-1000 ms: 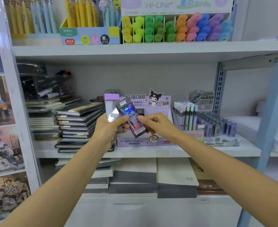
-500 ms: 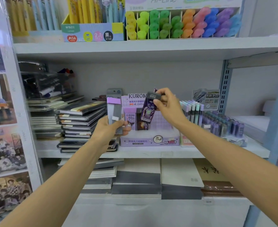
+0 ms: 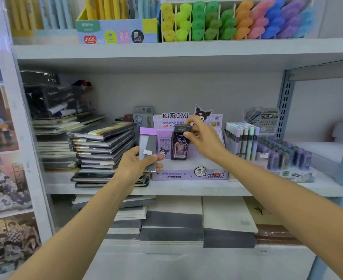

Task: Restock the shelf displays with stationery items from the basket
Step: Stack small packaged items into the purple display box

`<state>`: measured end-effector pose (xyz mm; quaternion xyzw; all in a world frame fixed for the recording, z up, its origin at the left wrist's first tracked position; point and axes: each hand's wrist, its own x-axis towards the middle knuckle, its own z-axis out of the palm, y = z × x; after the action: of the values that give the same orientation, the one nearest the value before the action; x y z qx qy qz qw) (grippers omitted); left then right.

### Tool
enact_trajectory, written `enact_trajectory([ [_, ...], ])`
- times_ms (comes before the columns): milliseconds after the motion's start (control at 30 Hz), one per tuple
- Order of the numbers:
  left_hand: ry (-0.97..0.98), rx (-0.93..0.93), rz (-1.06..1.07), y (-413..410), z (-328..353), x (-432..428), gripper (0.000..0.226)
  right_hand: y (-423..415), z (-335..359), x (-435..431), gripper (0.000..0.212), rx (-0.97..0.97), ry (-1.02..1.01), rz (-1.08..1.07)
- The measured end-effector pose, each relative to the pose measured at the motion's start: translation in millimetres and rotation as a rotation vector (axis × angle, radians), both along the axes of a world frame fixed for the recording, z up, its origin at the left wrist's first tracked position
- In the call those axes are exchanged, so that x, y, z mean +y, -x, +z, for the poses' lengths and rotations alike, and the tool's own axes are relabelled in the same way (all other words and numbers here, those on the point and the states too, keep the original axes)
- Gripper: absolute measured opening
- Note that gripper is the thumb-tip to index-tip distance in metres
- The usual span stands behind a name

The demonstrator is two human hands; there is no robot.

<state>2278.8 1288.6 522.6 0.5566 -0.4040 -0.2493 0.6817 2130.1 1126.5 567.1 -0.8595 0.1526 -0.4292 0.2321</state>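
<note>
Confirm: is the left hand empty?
No, the left hand grips a stack of packs with a purple top.

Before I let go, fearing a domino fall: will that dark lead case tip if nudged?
Likely stiff: the dark lead case shows flat faces as the right hand pinches it. Tall, narrow, upright, it may tip; the pink case beside it may prop one side.

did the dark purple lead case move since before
Yes. The right hand carried the dark purple lead case rightward from the left hand into the lilac cardboard Kuromi display box.
</note>
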Motion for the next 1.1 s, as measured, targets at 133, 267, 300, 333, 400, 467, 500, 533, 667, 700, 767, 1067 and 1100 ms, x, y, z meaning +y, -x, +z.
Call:
enact_trajectory([
  [133,0.017,0.015,-0.019,0,-1,0,0.023,-5,-4,-2,0.016,0.028,0.039,0.001],
  [267,0.029,0.019,-0.042,-1,-2,1,0.025,-3,-1,-10,0.018,0.088,0.041,0.003],
  [300,0.031,0.018,-0.05,-1,-3,1,0.025,-3,1,-12,0.018,0.102,0.038,0.004],
  [333,0.032,0.016,-0.057,-2,-3,1,0.025,-4,2,-13,0.018,0.112,0.039,0.003],
  [400,0.031,0.015,-0.064,-2,-2,1,0.025,-9,1,-12,0.018,0.113,0.055,-0.01],
  [467,0.032,0.018,-0.07,-2,-3,1,0.025,-14,-4,-10,0.024,0.083,0.093,-0.043],
  [500,0.032,0.02,-0.073,-2,-3,1,0.025,-15,-7,-9,0.027,0.061,0.117,-0.065],
  [533,0.033,0.024,-0.075,-2,-3,1,0.024,-14,-9,-9,0.028,0.042,0.14,-0.084],
  [667,0.049,0.051,-0.086,-2,-3,2,0.023,-13,-19,-12,0.02,0.059,0.2,-0.134],
  [700,0.05,0.051,-0.082,-2,-3,2,0.023,-14,-20,-12,0.02,0.083,0.212,-0.155],
  [767,0.043,0.04,-0.068,-1,-2,3,0.023,-13,-18,-11,0.022,0.101,0.212,-0.18],
  [1067,-0.003,0.003,-0.153,12,10,10,0.034,-11,9,28,0.035,-0.083,-0.335,0.231],
  [1100,-0.006,0.0,-0.177,15,12,12,0.038,-12,10,33,0.035,-0.062,-0.391,0.299],
])
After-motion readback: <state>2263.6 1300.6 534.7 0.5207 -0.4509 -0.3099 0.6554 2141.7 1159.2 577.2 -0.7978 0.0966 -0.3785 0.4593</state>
